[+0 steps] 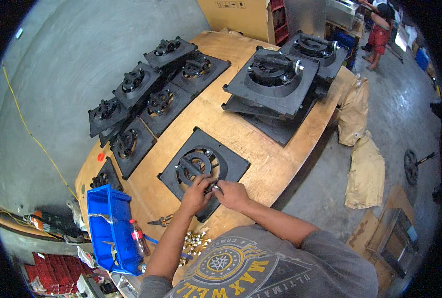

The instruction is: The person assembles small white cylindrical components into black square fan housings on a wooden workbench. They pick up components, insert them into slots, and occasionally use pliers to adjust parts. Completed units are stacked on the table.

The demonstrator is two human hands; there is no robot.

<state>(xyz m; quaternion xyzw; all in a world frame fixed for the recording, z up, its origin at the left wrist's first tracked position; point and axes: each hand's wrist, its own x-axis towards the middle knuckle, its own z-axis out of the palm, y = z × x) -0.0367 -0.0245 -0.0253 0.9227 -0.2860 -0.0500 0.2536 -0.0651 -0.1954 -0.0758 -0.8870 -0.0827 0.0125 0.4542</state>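
Observation:
A black square stove plate (232, 162) with a round burner (196, 164) set in its raised ring lies on the wooden table in front of me. Both hands meet over its near corner, just outside the ring. My left hand (197, 195) is closed, its fingertips bent against the fingers of the other hand. My right hand (232, 195) pinches by the ring's near edge, where a small shiny bit shows between the fingers. What exactly the fingers hold is hidden. Small brass-coloured and silvery fittings (196, 243) lie heaped near my left forearm, beside pliers (161, 220).
More stove plates stand in stacks at the far right (273, 79) and along the left (161, 104) of the wooden table (211, 104). A blue bin (104, 228) and a bottle with a red cap (139, 238) sit at the near left. A person (379, 35) stands far right.

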